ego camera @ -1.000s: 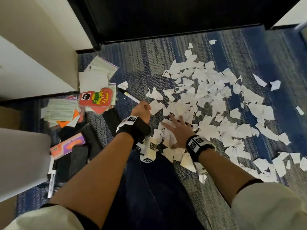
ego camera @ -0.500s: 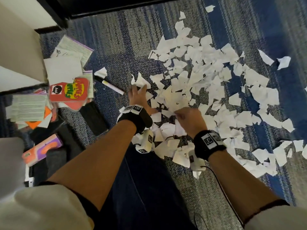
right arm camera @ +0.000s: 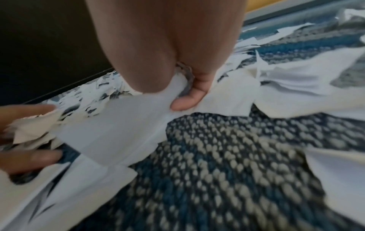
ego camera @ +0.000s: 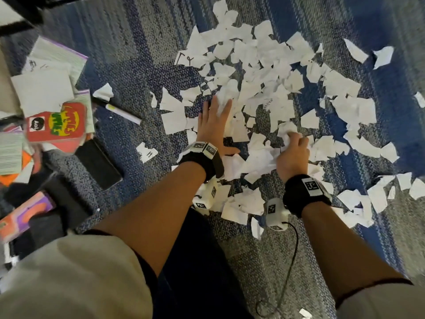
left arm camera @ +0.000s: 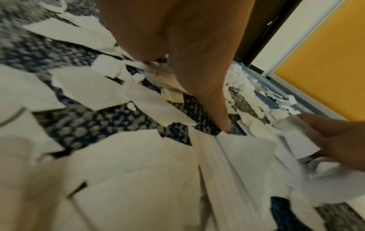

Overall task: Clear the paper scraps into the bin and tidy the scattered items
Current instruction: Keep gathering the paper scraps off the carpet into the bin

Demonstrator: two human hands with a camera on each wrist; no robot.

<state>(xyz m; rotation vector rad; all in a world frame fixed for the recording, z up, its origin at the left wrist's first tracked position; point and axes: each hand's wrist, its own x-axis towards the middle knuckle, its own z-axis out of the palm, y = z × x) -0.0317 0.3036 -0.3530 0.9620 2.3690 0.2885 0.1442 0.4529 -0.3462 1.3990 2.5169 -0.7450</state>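
Observation:
Several torn white paper scraps (ego camera: 264,72) cover the blue-grey carpet (ego camera: 128,65) ahead of me. My left hand (ego camera: 212,122) lies flat on the scraps with straight fingers, thumb spread to the right. In the left wrist view the left hand (left arm camera: 197,65) presses down on the scraps (left arm camera: 122,153). My right hand (ego camera: 293,150) grips a crumpled bunch of scraps (ego camera: 259,160) between the two hands. In the right wrist view the right hand (right arm camera: 185,87) has its curled fingers pinching the white paper (right arm camera: 122,125). No bin is in view.
At the left lie scattered items: a red game box (ego camera: 56,124), white cards and leaflets (ego camera: 43,88), a white marker (ego camera: 119,110), a black phone-like slab (ego camera: 99,163) and an orange-purple box (ego camera: 25,217). A dark door base (right arm camera: 45,46) and a yellow panel (left arm camera: 324,62) stand beyond.
My left hand has gone from curled near the marker to flat on the scraps, farther right. My right hand has closed on a bunch of paper. The head view has tilted down.

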